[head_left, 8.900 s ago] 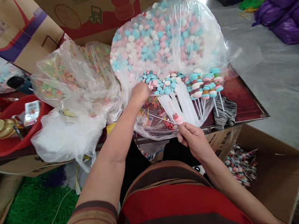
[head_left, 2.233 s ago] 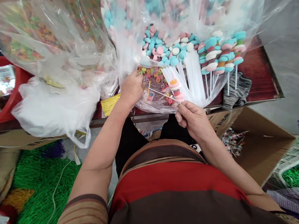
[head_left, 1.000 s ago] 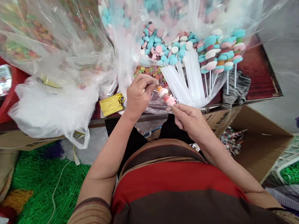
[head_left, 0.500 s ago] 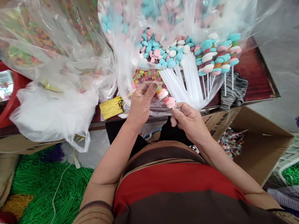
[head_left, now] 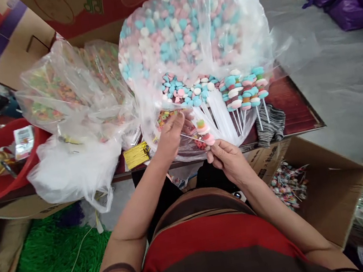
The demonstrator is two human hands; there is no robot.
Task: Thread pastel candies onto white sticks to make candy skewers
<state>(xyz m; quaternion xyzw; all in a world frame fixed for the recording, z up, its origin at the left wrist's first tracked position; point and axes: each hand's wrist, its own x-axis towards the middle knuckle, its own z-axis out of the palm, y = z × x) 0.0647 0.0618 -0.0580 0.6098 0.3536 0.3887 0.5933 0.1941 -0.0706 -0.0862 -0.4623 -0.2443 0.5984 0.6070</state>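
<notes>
My left hand [head_left: 172, 138] is closed, with a thin white stick [head_left: 193, 138] slanting from its fingertips toward the candy stack. In my right hand [head_left: 226, 157], thumb and fingers pinch the lower end of a short candy stack [head_left: 203, 129], green and orange at the top, then white and pink. Whether the stick enters the stack is too small to tell. Beyond my hands lie loose blue, pink and white candies [head_left: 181, 91], small ring candies [head_left: 165, 117] and a bundle of white sticks [head_left: 222, 115]. Several finished candy skewers [head_left: 248, 91] rest to the right.
A big candy bag [head_left: 185, 29] stands behind. On the left are yellow ties [head_left: 136, 156], a white plastic bag [head_left: 69, 165] and a red basin [head_left: 33, 155]. Grey striped cloth [head_left: 271, 125] lies near the table's right edge, above an open carton [head_left: 329, 181].
The view has shifted, showing more behind the table. My left fingers have come away from the stack's top, and a thin stick now shows between them and the stack. My right hand still pinches the stack.
</notes>
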